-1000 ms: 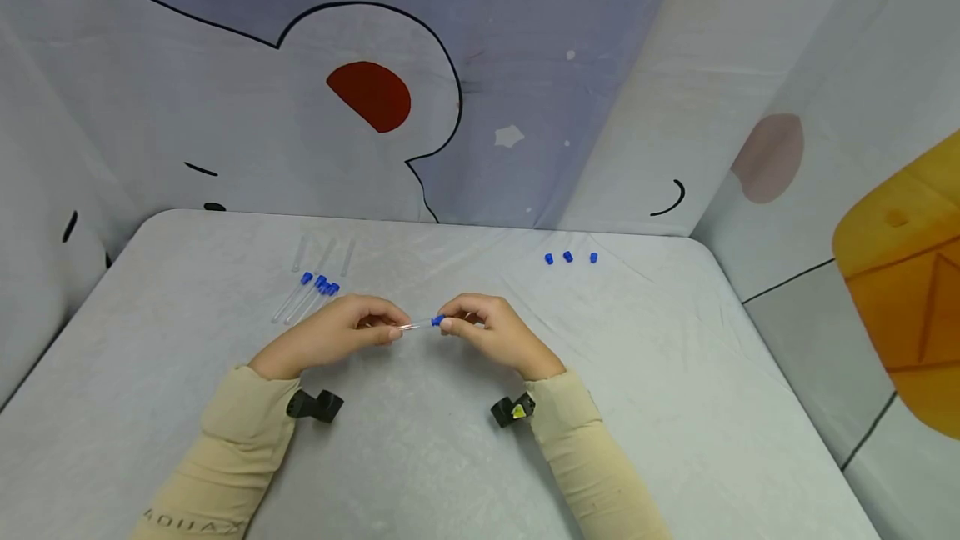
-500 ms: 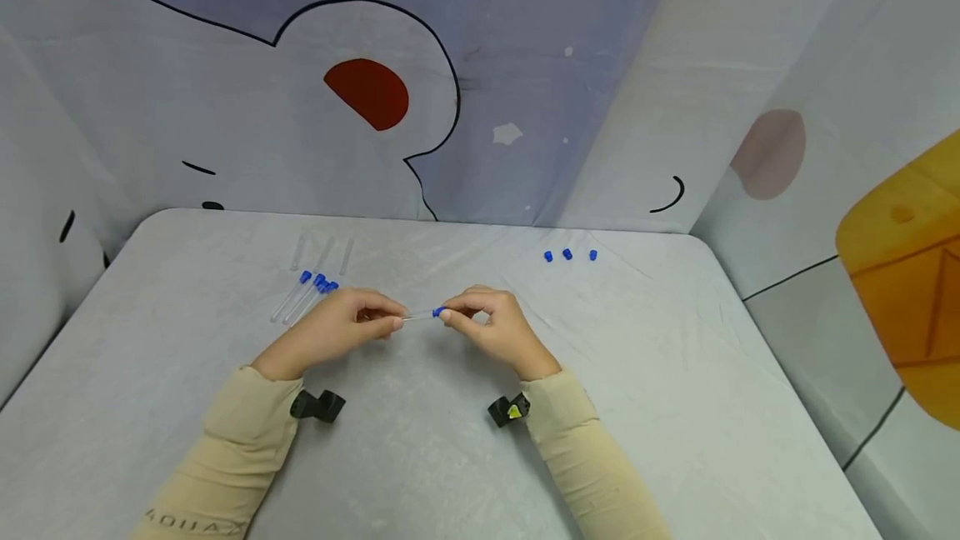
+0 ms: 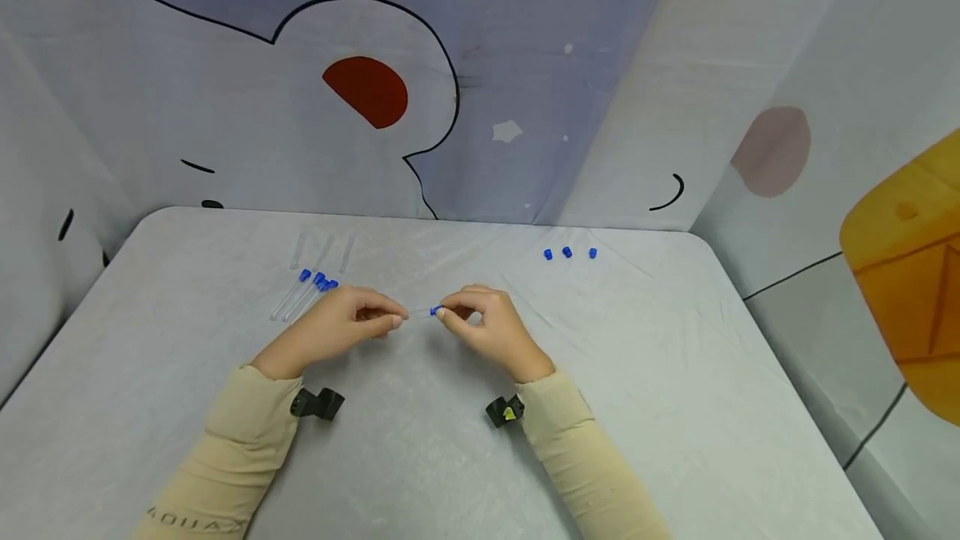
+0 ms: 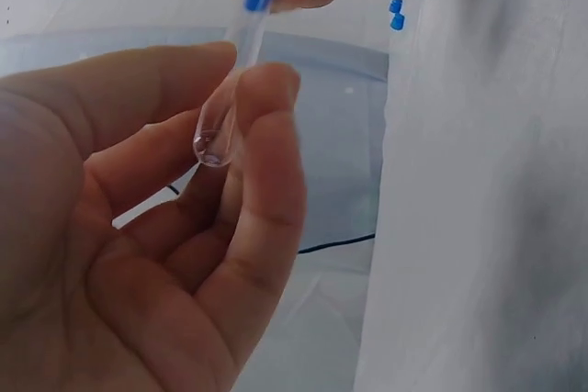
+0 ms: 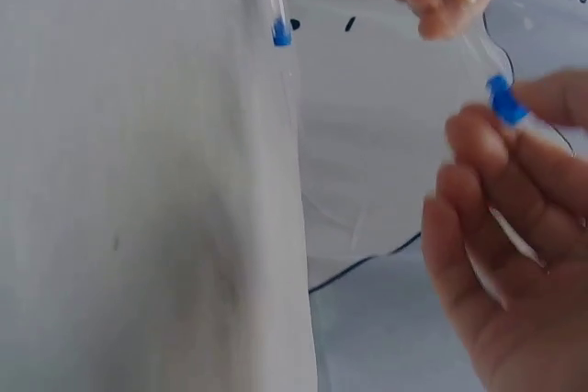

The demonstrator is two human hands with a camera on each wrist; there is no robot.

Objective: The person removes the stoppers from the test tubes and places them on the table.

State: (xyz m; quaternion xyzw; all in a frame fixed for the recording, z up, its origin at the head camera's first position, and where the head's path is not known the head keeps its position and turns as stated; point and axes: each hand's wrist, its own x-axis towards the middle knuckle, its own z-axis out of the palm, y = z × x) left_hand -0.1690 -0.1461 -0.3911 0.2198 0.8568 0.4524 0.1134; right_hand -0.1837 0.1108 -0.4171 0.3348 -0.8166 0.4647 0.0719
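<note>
A clear test tube [image 4: 216,140] is held between my two hands above the table. My left hand [image 3: 345,325] pinches it near its rounded end, between thumb and fingertips. At the other end, my right hand [image 3: 491,332] pinches a blue cap [image 5: 506,101] that sits at the tube's mouth. In the left wrist view the round bottom shows between the fingers, and the capped end points toward the right hand. The inside of the tube looks see-through.
Left of the hands lie several blue-capped tubes [image 3: 288,297]. Behind them are uncapped clear tubes [image 3: 324,253]. Three loose blue caps [image 3: 567,252] lie at the back right of the white-covered table [image 3: 675,407]. A printed cloth [image 3: 525,90] stands behind the table.
Both hands have risen slightly away from me with the tube. My right hand has shifted a little to the left, its fingers changing position around the cap.
</note>
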